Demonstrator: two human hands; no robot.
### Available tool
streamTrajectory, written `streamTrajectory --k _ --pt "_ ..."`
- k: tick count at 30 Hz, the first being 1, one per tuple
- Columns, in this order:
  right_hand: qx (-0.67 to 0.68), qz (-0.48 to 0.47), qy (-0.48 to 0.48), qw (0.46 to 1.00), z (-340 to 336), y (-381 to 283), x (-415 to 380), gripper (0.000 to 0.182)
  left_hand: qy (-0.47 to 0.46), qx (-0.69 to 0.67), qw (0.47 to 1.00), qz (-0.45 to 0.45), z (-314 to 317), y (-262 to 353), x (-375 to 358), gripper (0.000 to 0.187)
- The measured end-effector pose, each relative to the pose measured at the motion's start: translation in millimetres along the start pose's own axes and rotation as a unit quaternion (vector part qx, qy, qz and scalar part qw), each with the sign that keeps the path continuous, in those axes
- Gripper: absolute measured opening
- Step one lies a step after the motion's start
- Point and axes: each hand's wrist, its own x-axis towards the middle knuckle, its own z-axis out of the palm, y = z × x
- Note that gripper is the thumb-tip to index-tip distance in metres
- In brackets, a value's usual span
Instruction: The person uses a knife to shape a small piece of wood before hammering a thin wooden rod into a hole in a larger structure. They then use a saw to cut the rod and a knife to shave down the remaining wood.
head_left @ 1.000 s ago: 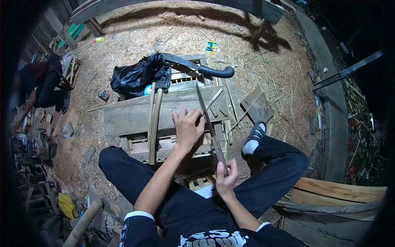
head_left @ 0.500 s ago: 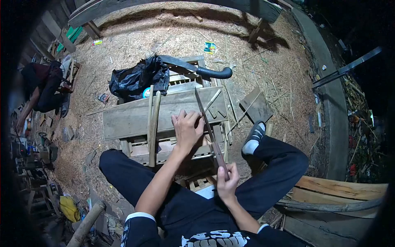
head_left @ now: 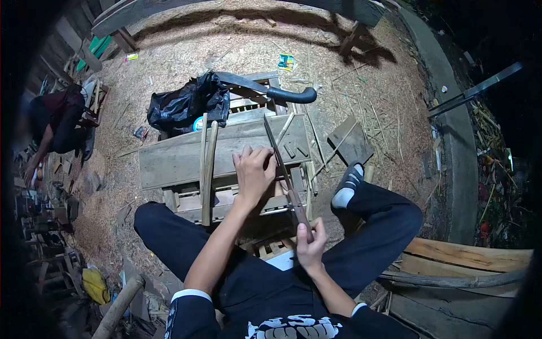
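My right hand (head_left: 312, 247) is wrapped around the brown handle of a long, narrow-bladed knife (head_left: 297, 208), whose blade points away from me across the edge of a wooden board (head_left: 169, 164). On that board, just left of the blade, my left hand (head_left: 254, 174) is closed with bent fingers; whatever is under them is hidden. Two wooden strips (head_left: 209, 169) lie across the board to the left of this hand. Short cut sticks (head_left: 290, 150) rest right of the blade. The board lies on a slatted wooden crate (head_left: 271, 204).
Beyond the board are a black plastic bag (head_left: 186, 104) and a big blade with a black curved handle (head_left: 292, 95). A loose plank (head_left: 350, 144) and thin sticks lie on the shavings-covered floor at right. Another person (head_left: 59, 118) crouches at far left.
The view has shifted slightly. Both hands and the knife keep nearly the same places over the board.
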Motion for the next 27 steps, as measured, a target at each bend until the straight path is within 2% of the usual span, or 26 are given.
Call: streamTrajectory --k 1,5,7,9,10,11,13,14,18,21,24,27 --pt "0.006 0.017 -0.016 1.000 -4.9 -0.2 -2.3 0.032 0.004 -0.011 1.000 -0.001 -0.8 0.5 0.8 0.013" --pt "-0.038 -0.017 -0.008 0.999 -4.0 -9.7 8.8 0.032 -0.004 -0.021 1.000 -0.009 1.4 1.8 1.2 0.014" --pt "-0.018 0.008 -0.013 1.000 -0.1 -14.0 11.0 0.034 -0.007 -0.020 1.000 -0.009 -0.8 -0.9 1.9 0.012" --pt "-0.060 -0.029 -0.008 0.998 -7.7 -8.3 8.8 0.036 0.004 -0.010 1.000 -0.003 -2.0 1.2 3.3 0.011" --pt "-0.068 -0.085 0.018 0.994 -4.7 -5.1 7.0 0.038 0.003 -0.006 1.000 -0.004 -2.1 1.8 4.0 0.011" --pt "-0.070 -0.086 0.017 0.994 -3.3 -0.4 7.5 0.038 -0.002 -0.002 1.000 -0.006 -1.8 1.7 3.0 0.011" --pt "-0.024 -0.019 0.003 1.000 3.2 -15.9 16.7 0.038 -0.004 -0.009 1.000 -0.005 -1.6 1.9 1.5 0.012" --pt "-0.067 -0.034 -0.008 0.997 3.7 -11.8 25.3 0.038 -0.005 -0.009 1.000 -0.005 -1.6 1.3 1.4 0.012" --pt "-0.041 -0.019 0.002 0.999 -4.1 -11.3 20.1 0.035 -0.006 -0.002 1.000 -0.002 -3.1 0.1 4.1 0.013" --pt "-0.058 -0.065 0.014 0.996 -5.0 -8.3 21.2 0.037 -0.014 -0.007 1.000 -0.007 -1.6 -0.2 5.2 0.013" --pt "-0.037 -0.024 -0.010 0.999 6.6 -15.3 33.7 0.037 -0.014 -0.012 1.000 -0.001 -1.2 -2.1 1.0 0.013" --pt "-0.050 -0.070 0.022 0.996 -2.5 -8.2 16.3 0.037 -0.002 -0.013 1.000 -0.001 -2.6 -1.7 5.4 0.012"
